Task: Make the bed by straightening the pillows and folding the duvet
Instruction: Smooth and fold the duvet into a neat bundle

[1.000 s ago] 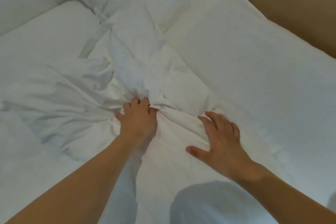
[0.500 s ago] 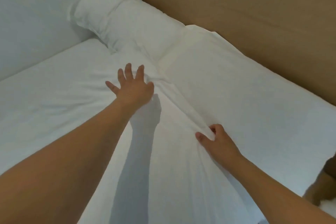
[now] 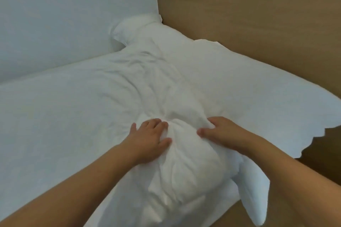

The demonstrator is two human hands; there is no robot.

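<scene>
Legible text, labels, brands, numbers, signs: none on any surface in view
</scene>
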